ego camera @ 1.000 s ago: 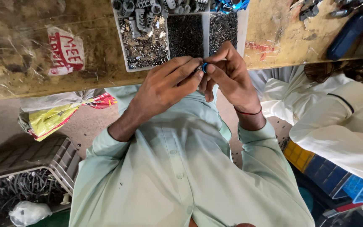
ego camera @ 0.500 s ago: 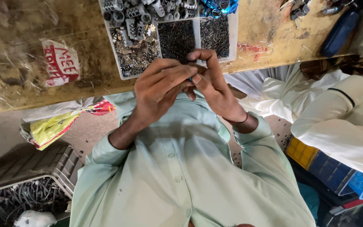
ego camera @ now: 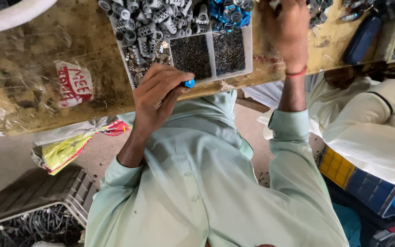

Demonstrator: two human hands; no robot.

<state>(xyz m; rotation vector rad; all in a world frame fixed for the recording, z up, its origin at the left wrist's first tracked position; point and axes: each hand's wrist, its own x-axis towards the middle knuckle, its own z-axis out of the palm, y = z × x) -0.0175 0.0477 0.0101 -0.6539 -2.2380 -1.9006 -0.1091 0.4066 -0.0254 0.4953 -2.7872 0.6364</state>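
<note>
Right hand left the one blue part

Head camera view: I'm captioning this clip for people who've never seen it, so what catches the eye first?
The left hand pinches a small blue part at the bench edge. Just beyond it sits a divided tray heaped with grey and blue fittings and dark pins. The right hand reaches past the tray's right side.

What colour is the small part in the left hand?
Blue: the small round part in the left hand, head view.
</note>
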